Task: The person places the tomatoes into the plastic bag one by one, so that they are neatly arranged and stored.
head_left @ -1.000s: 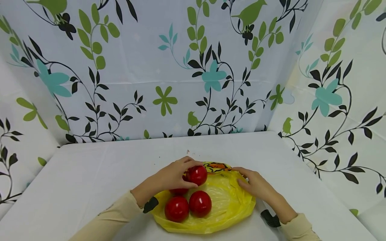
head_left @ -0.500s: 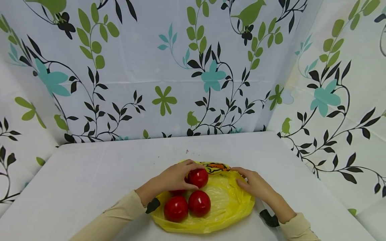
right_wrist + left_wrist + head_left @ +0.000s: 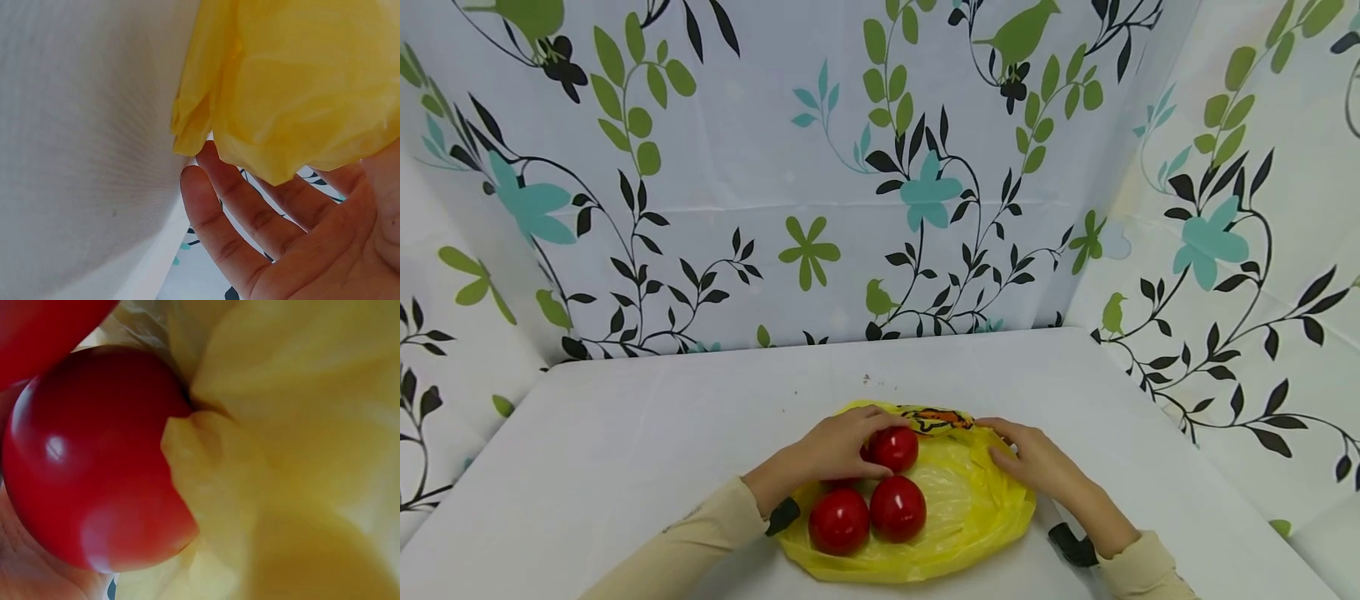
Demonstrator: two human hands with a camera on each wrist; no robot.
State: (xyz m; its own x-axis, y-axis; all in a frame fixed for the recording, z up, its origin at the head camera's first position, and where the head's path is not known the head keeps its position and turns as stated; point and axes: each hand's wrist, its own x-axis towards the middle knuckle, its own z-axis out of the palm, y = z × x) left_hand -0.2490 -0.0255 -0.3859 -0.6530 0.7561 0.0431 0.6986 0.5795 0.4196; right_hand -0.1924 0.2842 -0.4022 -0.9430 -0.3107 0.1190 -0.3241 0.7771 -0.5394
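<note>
A yellow plastic bag (image 3: pixel 966 508) lies open in the head view. Several glossy red balls sit on it, including one near ball (image 3: pixel 839 522) and another beside it, a second ball (image 3: pixel 898 508). My left hand (image 3: pixel 842 442) curls its fingers and thumb round a red ball (image 3: pixel 893 448) farther back, and partly covers one more ball. In the left wrist view, a red ball (image 3: pixel 103 469) lies against the palm and yellow plastic. My right hand (image 3: pixel 1037 458) touches the bag's right side; in the right wrist view its fingers (image 3: pixel 250 215) are nearly straight beside the plastic.
The bag rests on a white-covered table (image 3: pixel 647 450). Small brown specks (image 3: pixel 867 379) mark the cloth behind it. Patterned curtains (image 3: pixel 730 167) with leaves and birds stand at the back and sides. A dark wrist strap (image 3: pixel 1072 546) shows on the right arm.
My left hand has moved slightly down toward the near balls, together with the red ball it grips. The right hand and the bag stay almost still.
</note>
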